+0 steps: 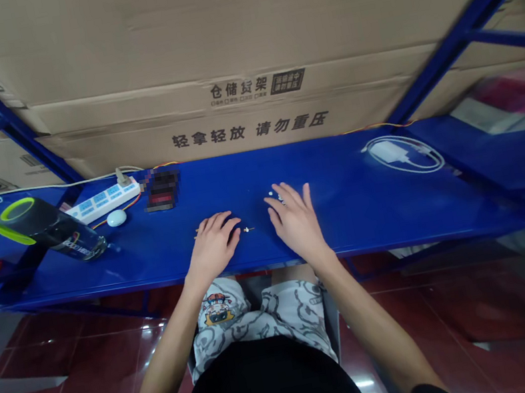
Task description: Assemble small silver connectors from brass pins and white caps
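Two bare hands lie open and empty on the blue shelf (377, 210) at center, the left hand (213, 246) just beside a small pin (247, 230), the right hand (298, 223) near tiny white pieces (273, 193) by its fingertips.

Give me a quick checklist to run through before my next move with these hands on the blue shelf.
Right hand open on the blue shelf, fingers spread: ok.
Left hand free of anything under its palm: cannot tell, the hand covers that spot.
Small pin-like part in sight just beyond the left hand's fingertips: ok.
Small white pieces at the right hand's fingertips identified: cannot tell, too small and partly hidden.
Black bottle with green rim apart from both hands: ok.
White power strip apart from both hands: ok.
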A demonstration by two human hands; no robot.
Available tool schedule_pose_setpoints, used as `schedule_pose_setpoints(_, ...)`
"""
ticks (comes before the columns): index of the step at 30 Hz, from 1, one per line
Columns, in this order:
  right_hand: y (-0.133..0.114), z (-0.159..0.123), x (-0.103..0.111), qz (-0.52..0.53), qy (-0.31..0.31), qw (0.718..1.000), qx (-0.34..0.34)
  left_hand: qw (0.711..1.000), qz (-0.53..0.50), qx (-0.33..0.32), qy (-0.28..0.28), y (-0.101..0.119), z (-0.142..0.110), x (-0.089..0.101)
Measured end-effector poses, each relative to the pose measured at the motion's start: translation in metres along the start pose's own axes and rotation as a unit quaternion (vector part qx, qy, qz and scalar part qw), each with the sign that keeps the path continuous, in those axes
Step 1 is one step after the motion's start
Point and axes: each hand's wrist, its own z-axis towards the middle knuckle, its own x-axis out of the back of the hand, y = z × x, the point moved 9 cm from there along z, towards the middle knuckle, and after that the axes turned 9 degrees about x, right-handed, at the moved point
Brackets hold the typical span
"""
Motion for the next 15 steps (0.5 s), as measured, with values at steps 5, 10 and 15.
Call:
schedule_pose_setpoints(5, 0.024, 0.007, -0.01, -0.057, -0.021, 0.997, -0.051, 1.0, -0.011, 0.007, -0.002, 0.0, 0.0, 0.001)
schedule_pose_setpoints(10, 0.017, 0.008, -0.01, -0.056, -0.019, 0.998, -0.023, 0.997, -0.044, 0.031, 0.048, -0.001, 0.002, 0.014)
schedule_pose_setpoints(15, 0.003, -0.002, 0.001, -0.04, 0.0, 0.999, 0.008, 0.984, -0.104, 0.098, 0.109, -0.027, 0.002, 0.035)
